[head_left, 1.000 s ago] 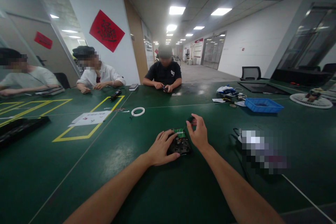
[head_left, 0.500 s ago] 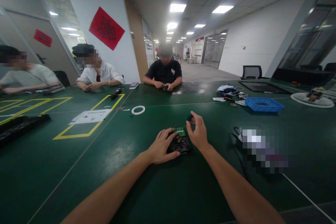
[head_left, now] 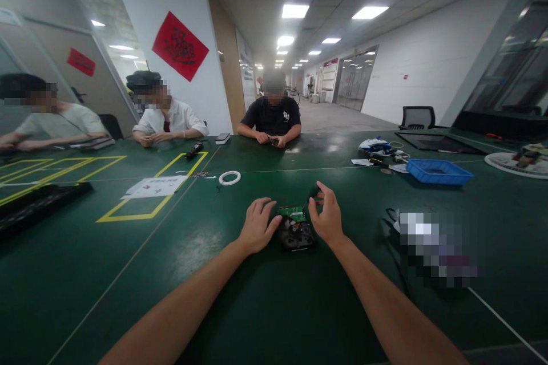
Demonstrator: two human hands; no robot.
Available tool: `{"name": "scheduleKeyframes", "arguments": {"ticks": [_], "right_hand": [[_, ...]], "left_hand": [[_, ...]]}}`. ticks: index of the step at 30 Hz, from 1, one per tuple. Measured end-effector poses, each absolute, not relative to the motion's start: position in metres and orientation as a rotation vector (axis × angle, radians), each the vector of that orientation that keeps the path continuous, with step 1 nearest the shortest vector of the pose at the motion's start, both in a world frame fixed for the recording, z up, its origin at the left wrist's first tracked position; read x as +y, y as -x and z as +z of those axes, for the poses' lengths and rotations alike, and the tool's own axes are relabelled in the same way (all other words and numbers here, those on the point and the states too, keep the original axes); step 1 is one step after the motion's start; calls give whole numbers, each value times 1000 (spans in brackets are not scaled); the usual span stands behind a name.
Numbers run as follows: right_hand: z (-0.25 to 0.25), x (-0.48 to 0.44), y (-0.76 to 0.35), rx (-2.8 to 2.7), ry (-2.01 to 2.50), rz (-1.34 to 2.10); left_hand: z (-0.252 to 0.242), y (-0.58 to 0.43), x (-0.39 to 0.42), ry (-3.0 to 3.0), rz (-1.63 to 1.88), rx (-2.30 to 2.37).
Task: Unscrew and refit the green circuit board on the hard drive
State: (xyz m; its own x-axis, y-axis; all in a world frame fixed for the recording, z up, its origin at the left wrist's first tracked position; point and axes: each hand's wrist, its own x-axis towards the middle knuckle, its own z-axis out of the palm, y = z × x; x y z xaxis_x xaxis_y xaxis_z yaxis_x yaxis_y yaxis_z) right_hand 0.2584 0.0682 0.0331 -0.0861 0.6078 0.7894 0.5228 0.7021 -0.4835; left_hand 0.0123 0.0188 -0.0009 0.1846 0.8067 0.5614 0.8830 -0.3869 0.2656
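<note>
On the green table in front of me lies a black device housing [head_left: 296, 235] with its inside exposed. A green circuit board [head_left: 292, 213] sits along its far end. At the housing's left edge is my left hand [head_left: 258, 226], fingers apart and holding nothing. To the right of the board, my right hand [head_left: 326, 215] is raised and pinches a small dark round piece [head_left: 314, 190] between thumb and fingers. A thin dark line seems to run from that piece toward the board, but whether it is attached I cannot tell.
A white ring [head_left: 230, 178] lies ahead on the left, near paper sheets [head_left: 150, 187] inside yellow tape. At the right are a blue tray [head_left: 439, 173], cables [head_left: 379, 147] and a blurred-out object [head_left: 432, 248]. Several people sit across the table.
My left hand has come off the housing and moved to its left side, uncovering more of the inside. My right hand still holds the dark piece. The view has shifted slightly.
</note>
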Motion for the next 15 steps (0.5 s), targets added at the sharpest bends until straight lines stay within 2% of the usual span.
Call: {"name": "scheduleKeyframes", "arguments": {"ticks": [8,15], "right_hand": [[38,66,-260,-1781,917,98],[37,65,-258,-1774,932,96]], "left_hand": [[-9,126,60,1703,-588,-2232],[-22,168,67,1728,-433,-2334]]}}
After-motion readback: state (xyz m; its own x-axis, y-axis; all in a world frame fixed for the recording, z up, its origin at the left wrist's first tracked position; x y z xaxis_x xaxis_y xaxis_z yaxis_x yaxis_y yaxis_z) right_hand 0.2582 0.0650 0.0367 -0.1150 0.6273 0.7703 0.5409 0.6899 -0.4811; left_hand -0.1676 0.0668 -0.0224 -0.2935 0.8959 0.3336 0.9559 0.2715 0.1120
